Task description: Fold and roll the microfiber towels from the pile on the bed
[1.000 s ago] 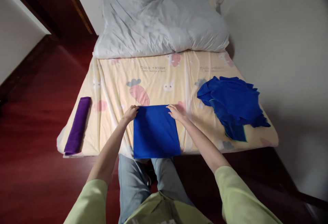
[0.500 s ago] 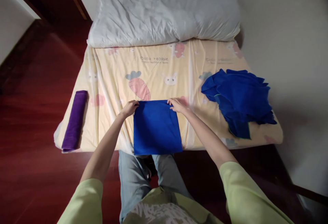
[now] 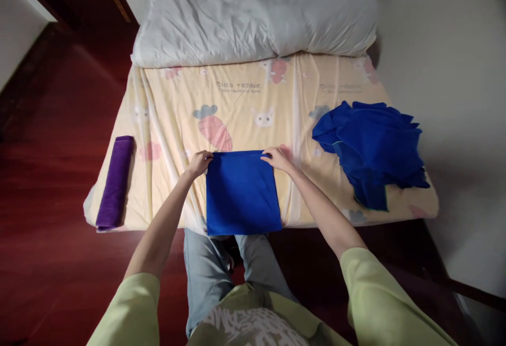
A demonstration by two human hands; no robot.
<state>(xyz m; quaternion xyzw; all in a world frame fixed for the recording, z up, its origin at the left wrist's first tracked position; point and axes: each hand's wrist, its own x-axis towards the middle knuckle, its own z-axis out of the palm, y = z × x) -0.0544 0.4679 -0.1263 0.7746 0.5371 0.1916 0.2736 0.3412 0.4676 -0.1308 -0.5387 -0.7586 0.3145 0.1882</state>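
Note:
A blue cloth (image 3: 243, 195) lies flat as a near-square at the front edge of the bed, its lower edge reaching the bed's rim. My left hand (image 3: 201, 163) pinches its far left corner. At the far right corner, my right hand (image 3: 275, 158) grips the cloth between thumb and fingers. To the right is a crumpled heap of blue cloths (image 3: 375, 143). A folded purple cloth (image 3: 116, 182) rests at the bed's left edge.
The bed (image 3: 166, 103) has a yellow sheet printed with carrots and rabbits. A bulky grey-white quilt (image 3: 253, 13) covers its far part. A wall (image 3: 446, 98) stands on the right, and dark red floor (image 3: 51, 177) shows on the left.
The view has shifted slightly. Both hands keep hold of the blue cloth's far corners, and its far edge looks a little straighter.

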